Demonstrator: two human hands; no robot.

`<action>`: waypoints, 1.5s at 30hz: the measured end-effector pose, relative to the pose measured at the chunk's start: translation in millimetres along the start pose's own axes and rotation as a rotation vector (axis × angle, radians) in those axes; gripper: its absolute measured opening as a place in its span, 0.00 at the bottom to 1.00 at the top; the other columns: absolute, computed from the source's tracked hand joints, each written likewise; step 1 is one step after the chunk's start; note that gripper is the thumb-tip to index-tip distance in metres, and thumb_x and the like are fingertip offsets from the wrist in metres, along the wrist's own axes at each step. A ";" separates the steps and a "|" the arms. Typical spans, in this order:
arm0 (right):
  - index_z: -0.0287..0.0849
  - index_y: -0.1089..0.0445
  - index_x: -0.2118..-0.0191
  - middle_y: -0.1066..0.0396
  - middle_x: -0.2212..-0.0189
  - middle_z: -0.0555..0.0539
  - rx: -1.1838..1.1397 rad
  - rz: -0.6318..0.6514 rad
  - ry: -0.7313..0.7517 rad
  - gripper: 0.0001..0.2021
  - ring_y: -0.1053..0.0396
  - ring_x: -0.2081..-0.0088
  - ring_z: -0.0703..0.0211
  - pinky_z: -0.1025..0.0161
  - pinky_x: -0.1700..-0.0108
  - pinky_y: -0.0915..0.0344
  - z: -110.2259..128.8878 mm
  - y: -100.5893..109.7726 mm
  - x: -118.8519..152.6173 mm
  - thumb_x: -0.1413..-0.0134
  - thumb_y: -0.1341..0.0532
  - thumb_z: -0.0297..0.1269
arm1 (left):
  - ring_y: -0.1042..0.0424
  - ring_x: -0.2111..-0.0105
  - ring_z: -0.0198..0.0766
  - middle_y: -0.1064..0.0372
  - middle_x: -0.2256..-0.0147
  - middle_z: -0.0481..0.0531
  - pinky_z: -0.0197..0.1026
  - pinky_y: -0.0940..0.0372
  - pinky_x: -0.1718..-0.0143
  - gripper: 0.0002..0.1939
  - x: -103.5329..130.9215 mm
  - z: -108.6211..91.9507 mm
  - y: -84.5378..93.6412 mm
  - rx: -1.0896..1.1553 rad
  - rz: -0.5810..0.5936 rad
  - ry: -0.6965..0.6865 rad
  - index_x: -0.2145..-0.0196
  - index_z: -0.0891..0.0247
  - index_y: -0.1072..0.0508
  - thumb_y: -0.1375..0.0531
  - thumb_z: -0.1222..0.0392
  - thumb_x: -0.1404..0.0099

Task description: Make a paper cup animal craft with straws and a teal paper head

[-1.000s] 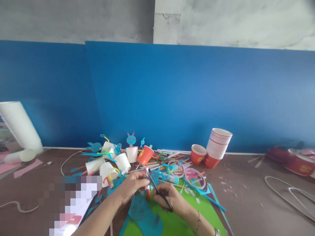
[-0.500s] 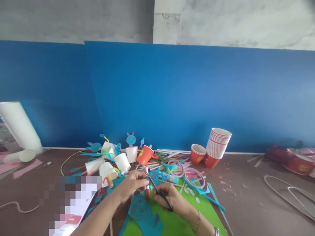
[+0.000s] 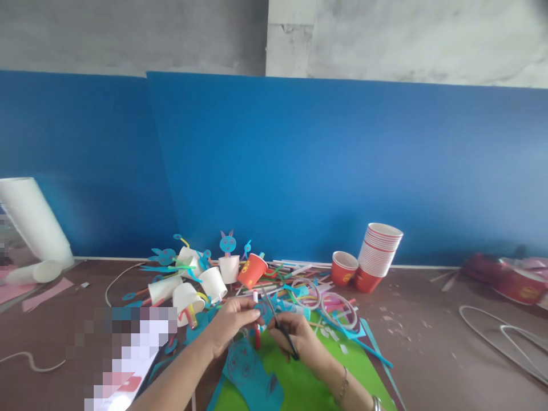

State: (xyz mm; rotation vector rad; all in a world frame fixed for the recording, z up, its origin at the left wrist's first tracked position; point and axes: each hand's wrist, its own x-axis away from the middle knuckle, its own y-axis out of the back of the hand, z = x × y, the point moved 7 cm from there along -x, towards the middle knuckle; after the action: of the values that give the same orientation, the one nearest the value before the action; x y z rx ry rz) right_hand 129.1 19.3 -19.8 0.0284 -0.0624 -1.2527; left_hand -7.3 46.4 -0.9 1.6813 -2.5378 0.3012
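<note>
My right hand (image 3: 295, 339) is closed around the handles of black scissors (image 3: 285, 331), whose blades point up and to the left. My left hand (image 3: 233, 319) pinches a small piece of blue paper (image 3: 261, 309) close to the blades. Below the hands, a larger blue paper sheet (image 3: 246, 368) with a face drawn on it lies over green paper (image 3: 338, 365). A red and white marker (image 3: 257, 338) lies just behind my left fingertips, partly hidden.
White cups (image 3: 213, 283) with blue paper cutouts and a tilted red cup (image 3: 252, 270) stand behind. Straws and tape rolls (image 3: 339, 312) lie in a pile. To the right are a red cup (image 3: 345, 267) and a stack of cups (image 3: 381, 251). A cable (image 3: 496, 325) curls at far right.
The scissors have turned more upright, their blades moving right and away from my left fingertips. More of the blue piece shows. My left hand has barely shifted.
</note>
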 end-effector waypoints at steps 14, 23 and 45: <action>0.39 0.34 0.71 0.38 0.83 0.56 -0.078 0.031 0.061 0.21 0.42 0.84 0.69 0.71 0.83 0.40 3.2 -13.8 1.9 0.58 0.31 0.54 | 0.36 0.76 0.31 0.32 0.78 0.45 0.34 0.41 0.70 0.15 11.3 -1.8 -17.4 0.333 -0.159 -0.049 0.76 0.65 0.27 0.29 0.53 0.56; 0.39 0.33 0.70 0.39 0.81 0.56 -0.087 0.044 0.035 0.26 0.42 0.83 0.69 0.71 0.83 0.39 4.8 -16.5 5.2 0.63 0.31 0.59 | 0.35 0.76 0.32 0.30 0.77 0.46 0.35 0.42 0.71 0.12 9.5 0.7 -16.6 0.285 -0.149 -0.068 0.75 0.65 0.28 0.33 0.55 0.53; 0.39 0.33 0.71 0.41 0.84 0.58 -0.070 0.067 0.043 0.22 0.44 0.86 0.71 0.73 0.85 0.45 7.9 -14.3 5.7 0.59 0.31 0.54 | 0.32 0.75 0.35 0.31 0.78 0.47 0.38 0.40 0.67 0.14 13.8 -4.1 -17.6 0.241 -0.141 -0.046 0.76 0.65 0.28 0.31 0.53 0.55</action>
State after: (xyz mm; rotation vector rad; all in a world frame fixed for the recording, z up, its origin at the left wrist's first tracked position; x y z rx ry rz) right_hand 116.8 9.5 -12.6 -0.0071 0.0176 -1.1858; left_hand 3.3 28.2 7.6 1.9598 -2.4814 0.5837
